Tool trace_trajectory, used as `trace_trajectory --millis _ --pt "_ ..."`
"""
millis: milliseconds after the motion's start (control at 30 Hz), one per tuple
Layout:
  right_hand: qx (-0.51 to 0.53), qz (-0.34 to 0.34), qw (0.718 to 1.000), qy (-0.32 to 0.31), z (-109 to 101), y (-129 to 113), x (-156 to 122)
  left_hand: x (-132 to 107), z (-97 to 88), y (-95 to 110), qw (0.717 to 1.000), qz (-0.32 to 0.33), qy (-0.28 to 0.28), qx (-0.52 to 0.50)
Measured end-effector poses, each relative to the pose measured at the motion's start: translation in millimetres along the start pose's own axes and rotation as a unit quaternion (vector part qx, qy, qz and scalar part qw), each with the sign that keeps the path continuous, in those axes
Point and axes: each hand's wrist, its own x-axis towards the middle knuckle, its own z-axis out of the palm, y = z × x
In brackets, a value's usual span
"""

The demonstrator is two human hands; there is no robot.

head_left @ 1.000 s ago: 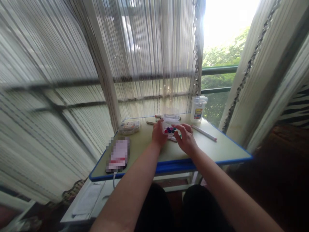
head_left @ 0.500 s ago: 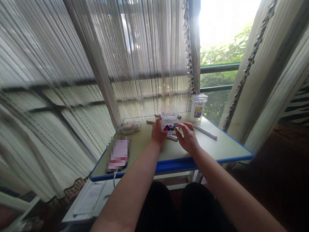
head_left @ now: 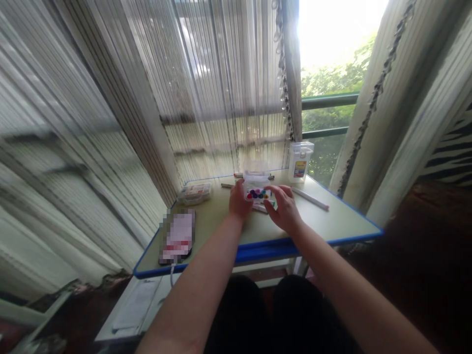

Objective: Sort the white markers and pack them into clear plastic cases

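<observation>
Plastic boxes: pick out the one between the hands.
The middle box, showing coloured pen ends, held by the left hand; the flat box and tall box stand untouched.

Interior, daylit from upper right.
Pale striped curtains cover upper left and centre; bright window gap shows green rails and foliage; blue-edged table, centre; zebra-striped surface, right edge.

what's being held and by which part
The left hand holds the clear case by its left side; whether the right hand grips anything cannot be told.
</observation>
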Motion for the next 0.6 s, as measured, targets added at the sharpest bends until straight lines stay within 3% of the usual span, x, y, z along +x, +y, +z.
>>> trace_trajectory --millis 367,600 --pt "-0.009 -0.012 1.000 0.012 0.8 0.9 -0.6 -0.1 -1.1 1.7 1.000 -0.004 -0.003 0.004" --pt "0.003 -0.002 0.998 0.057 1.7 5.0 0.0 0.5 -0.7 2.8 0.999 -0.016 -0.015 0.037"
